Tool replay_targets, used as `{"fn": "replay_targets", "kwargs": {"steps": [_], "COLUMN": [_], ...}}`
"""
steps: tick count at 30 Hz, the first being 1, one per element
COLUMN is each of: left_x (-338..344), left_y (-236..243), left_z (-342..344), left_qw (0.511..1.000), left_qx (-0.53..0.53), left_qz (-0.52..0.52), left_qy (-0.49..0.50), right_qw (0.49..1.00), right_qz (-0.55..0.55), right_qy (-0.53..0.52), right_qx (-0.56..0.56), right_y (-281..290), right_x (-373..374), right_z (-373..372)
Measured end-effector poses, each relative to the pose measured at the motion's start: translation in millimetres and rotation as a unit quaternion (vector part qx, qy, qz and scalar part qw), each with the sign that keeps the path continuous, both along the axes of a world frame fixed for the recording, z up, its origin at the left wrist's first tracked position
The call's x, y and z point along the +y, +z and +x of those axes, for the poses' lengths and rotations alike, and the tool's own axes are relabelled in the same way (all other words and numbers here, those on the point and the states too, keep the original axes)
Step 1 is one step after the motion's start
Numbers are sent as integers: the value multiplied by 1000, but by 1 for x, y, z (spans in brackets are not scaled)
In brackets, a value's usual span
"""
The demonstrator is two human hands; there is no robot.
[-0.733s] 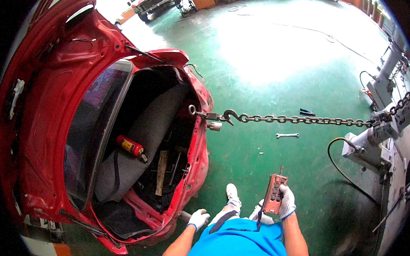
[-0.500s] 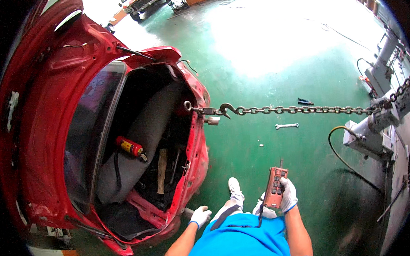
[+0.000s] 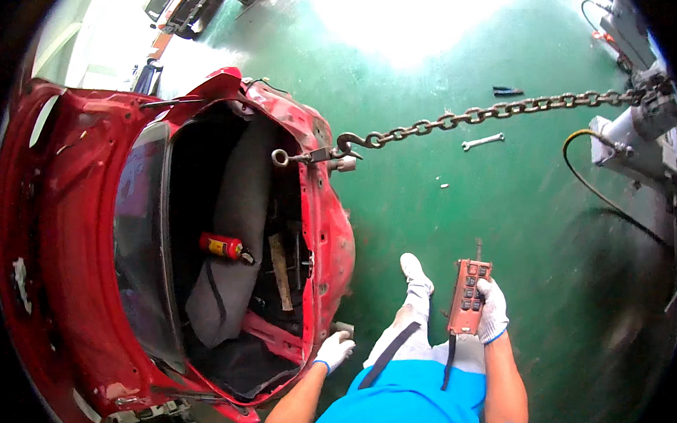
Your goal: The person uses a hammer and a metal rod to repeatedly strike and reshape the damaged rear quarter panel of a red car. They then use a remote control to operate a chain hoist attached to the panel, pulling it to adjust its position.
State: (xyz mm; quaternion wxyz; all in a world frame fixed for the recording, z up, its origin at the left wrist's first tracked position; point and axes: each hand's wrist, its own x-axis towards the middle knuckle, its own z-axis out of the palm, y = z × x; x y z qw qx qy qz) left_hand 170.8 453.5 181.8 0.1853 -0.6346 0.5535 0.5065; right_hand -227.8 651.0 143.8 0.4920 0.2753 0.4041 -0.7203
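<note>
My right hand (image 3: 493, 314), in a white knitted glove, is closed around an orange-red remote control (image 3: 466, 300) with black buttons. Its thumb lies over the buttons, and a black strap (image 3: 448, 363) hangs from the lower end. My gloved left hand (image 3: 335, 351) holds nothing, fingers loosely extended, beside the rear of a red car body (image 3: 333, 250). A pale stub (image 3: 344, 329) sticks out next to it. Ahead, a steel chain (image 3: 494, 112) runs to the right from a hook (image 3: 348, 143), which is joined to an eye bolt clamp (image 3: 305, 156) at the car's rear edge.
The raised red lid (image 3: 71, 225) is at left. In the trunk lie a red fire extinguisher (image 3: 222, 247) and a wooden handle (image 3: 281, 272). A wrench (image 3: 483, 142) and pliers (image 3: 507, 91) lie on the green floor. A grey pulling post (image 3: 647, 119) with a hose (image 3: 574, 172) stands right.
My view has shifted and tilted, so the chain now slants up to the right. The remote control stays in my right hand, and my left hand remains low beside the car.
</note>
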Motion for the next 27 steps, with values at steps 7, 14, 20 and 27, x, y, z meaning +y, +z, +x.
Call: {"fn": "replay_targets", "kwargs": {"steps": [7,14,20,27], "left_x": [-123,-270,-333,-340], "left_y": [-35,-59,-93,-128], "left_z": [-49,-125,-172,-214], "left_qw": [976,869,869,826], "left_qx": [-86,-173,-215,-307], "left_qz": [-156,-404,-366,-416], "left_qy": [-127,-227,-254,-222], "right_qw": [1000,996,992,989], "right_qz": [12,62,94,116], "right_qy": [-25,-37,-50,-39], "right_qx": [0,-57,-70,-83], "right_y": [-54,-70,-90,-89], "right_x": [37,48,52,46], "right_z": [20,27,42,41]}}
